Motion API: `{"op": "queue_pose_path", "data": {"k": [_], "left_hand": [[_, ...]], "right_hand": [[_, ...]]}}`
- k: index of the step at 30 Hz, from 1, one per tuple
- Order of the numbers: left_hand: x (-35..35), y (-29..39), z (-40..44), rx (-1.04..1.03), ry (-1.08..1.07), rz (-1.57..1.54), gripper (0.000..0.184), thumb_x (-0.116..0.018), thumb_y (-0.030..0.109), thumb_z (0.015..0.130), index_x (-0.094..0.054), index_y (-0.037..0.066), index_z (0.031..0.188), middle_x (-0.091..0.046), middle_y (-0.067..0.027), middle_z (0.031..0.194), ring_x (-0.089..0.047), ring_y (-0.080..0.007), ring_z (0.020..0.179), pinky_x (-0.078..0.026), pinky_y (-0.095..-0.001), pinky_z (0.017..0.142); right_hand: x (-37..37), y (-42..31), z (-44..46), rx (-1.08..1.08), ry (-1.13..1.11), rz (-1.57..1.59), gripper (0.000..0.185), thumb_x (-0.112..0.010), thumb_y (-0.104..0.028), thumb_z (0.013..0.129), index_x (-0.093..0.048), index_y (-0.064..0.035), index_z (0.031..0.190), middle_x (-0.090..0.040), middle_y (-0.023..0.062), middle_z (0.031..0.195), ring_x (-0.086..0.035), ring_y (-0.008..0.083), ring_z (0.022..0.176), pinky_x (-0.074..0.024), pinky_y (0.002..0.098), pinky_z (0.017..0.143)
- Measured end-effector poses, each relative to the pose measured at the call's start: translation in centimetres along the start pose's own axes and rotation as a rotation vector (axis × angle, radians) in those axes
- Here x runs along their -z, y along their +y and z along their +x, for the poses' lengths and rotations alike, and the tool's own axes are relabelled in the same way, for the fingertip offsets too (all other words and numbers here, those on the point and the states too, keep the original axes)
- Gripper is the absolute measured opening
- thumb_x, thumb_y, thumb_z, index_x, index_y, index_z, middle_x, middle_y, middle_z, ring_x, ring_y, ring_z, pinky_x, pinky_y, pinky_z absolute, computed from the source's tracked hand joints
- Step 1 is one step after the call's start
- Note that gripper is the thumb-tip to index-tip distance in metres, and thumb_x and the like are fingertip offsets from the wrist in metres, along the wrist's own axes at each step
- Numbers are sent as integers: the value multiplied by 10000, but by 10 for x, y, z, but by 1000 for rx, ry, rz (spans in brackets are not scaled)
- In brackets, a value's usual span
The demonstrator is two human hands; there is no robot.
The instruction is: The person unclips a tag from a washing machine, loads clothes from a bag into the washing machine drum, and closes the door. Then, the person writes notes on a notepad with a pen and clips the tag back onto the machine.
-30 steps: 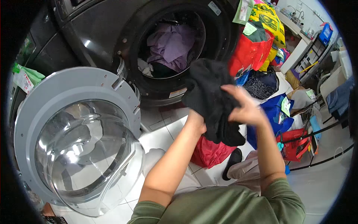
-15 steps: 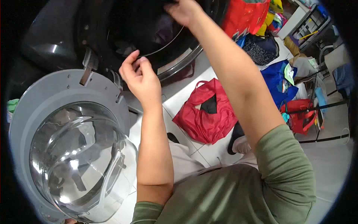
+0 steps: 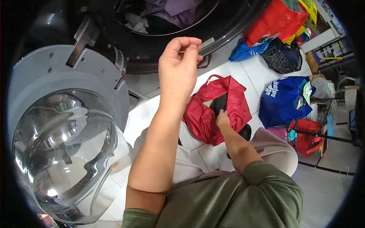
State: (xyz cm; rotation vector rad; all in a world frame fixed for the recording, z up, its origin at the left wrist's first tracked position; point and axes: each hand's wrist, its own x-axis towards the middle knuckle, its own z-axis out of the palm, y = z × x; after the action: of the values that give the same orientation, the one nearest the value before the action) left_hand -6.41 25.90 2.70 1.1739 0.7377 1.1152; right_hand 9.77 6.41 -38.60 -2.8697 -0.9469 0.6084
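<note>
My left hand [image 3: 179,66] is raised in front of the black washer's rim [image 3: 152,51], its fingers curled together; whether anything small is between them cannot be made out. Lower right, my right hand [image 3: 222,119] reaches into the open red bag [image 3: 237,104] on the floor, its fingers on a dark cloth [image 3: 219,102] inside. Purple cloth [image 3: 178,10] and a pale cloth [image 3: 136,23] lie in the washer drum.
The round glass door [image 3: 68,148] hangs open at the left. At the right are a blue bag [image 3: 281,100], a patterned dark bag [image 3: 281,57], a red shopping bag [image 3: 272,21] and a wire rack [image 3: 323,135].
The black cloth went from my hands toward the drum and is no longer held. My right hand has come down from the drum into the red bag. My left hand's fingers have closed.
</note>
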Motion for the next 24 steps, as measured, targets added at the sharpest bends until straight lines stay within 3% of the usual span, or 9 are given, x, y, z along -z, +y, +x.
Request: {"op": "queue_pose_path", "data": {"k": [5, 9, 10, 13, 14, 17, 20, 23, 24], "left_hand": [[-6, -9, 0, -109, -115, 250, 148, -544, 81, 948, -645, -1, 1018, -663, -61, 917, -601, -89, 770, -486, -240, 714], [-6, -14, 0, -233, -156, 427, 150, -613, 126, 921, -658, 2, 993, -654, -23, 853, -581, -70, 764, -490, -233, 701], [-7, -7, -3, -98, -234, 451, 322, -701, 182, 865, -617, 4, 1120, -653, -77, 1009, -618, -145, 920, -499, -280, 826], [-13, -24, -9, -387, -444, 539, 665, -801, 256, 767, -496, 17, 1308, -556, -164, 1272, -548, -251, 1181, -428, -350, 1002], [-15, -21, -12, -241, -623, 559, 1020, -878, 322, 652, -311, 38, 1451, -387, -215, 1454, -372, -302, 1368, -309, -370, 1114], [-23, -25, -29, -69, -823, 859, 1264, -898, 472, 529, -204, 62, 1503, -305, -271, 1503, -310, -400, 1398, -166, -522, 1155], [-23, -33, -27, -81, -790, 1149, 1094, -859, 418, 572, -322, 90, 1467, -437, -252, 1424, -349, -423, 1366, -145, -597, 1131], [-22, -49, -12, 156, -585, 981, 749, -791, 306, 686, -512, 85, 1345, -588, -233, 1269, -518, -425, 1223, -341, -563, 1050], [-20, -71, -8, 1, -409, 705, 552, -692, 297, 786, -578, 17, 1248, -682, -202, 1088, -607, -366, 1124, -415, -459, 1004]], "right_hand": [[128, -13, 28, 66, -448, 413, 325, -711, -230, 827, -634, 15, 1026, -686, 180, 872, -674, 262, 824, -517, 411, 746], [324, -9, 17, 474, -333, 479, 258, -699, -176, 846, -675, 1, 1033, -688, 27, 949, -596, 118, 886, -465, 296, 840], [368, -20, -13, 537, -385, 726, 296, -695, -151, 844, -656, 5, 1093, -684, 25, 981, -598, 113, 902, -461, 285, 860], [454, -44, -69, 796, -445, 1170, 391, -659, -72, 851, -587, 25, 1223, -676, 51, 1082, -622, 127, 979, -463, 294, 912], [478, -49, -79, 844, -409, 1263, 386, -640, -75, 864, -578, 37, 1228, -676, 78, 1098, -632, 158, 1000, -471, 308, 920], [550, -49, -105, 975, -26, 1669, 369, -581, -113, 906, -565, 38, 1243, -657, 161, 1162, -654, 245, 1018, -508, 352, 916], [630, -29, -151, 1325, -386, 1833, 358, -517, -196, 946, -571, 18, 1228, -639, 168, 1154, -630, 284, 1034, -530, 387, 883], [641, -24, -159, 1208, 61, 1769, 375, -497, -232, 956, -568, 12, 1232, -642, 164, 1134, -630, 286, 1017, -533, 390, 879], [630, -33, -155, 1148, 297, 1622, 383, -494, -249, 960, -572, 10, 1232, -649, 162, 1121, -643, 277, 984, -532, 373, 882]]}}
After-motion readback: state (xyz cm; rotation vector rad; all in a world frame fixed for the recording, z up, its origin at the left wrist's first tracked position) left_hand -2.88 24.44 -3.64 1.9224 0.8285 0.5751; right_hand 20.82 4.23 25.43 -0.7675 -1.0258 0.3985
